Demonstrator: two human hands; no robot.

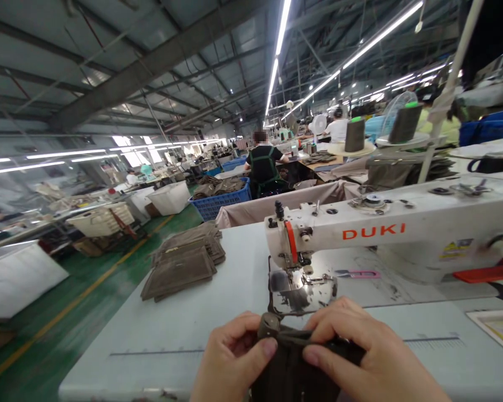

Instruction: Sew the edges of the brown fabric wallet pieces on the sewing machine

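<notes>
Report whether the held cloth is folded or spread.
Folded over at its top: the brown cloth curls beside the left hand; lower down, cannot tell.

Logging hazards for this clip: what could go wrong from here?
The dark brown fabric pinched by the left hand and right hand could slip, shifting its folds. The pink-handled thread snips, under the DUKI sewing machine arm, might snag that fabric. The stacked brown fabric pieces, near the sewing table edge, may slide off.
</notes>
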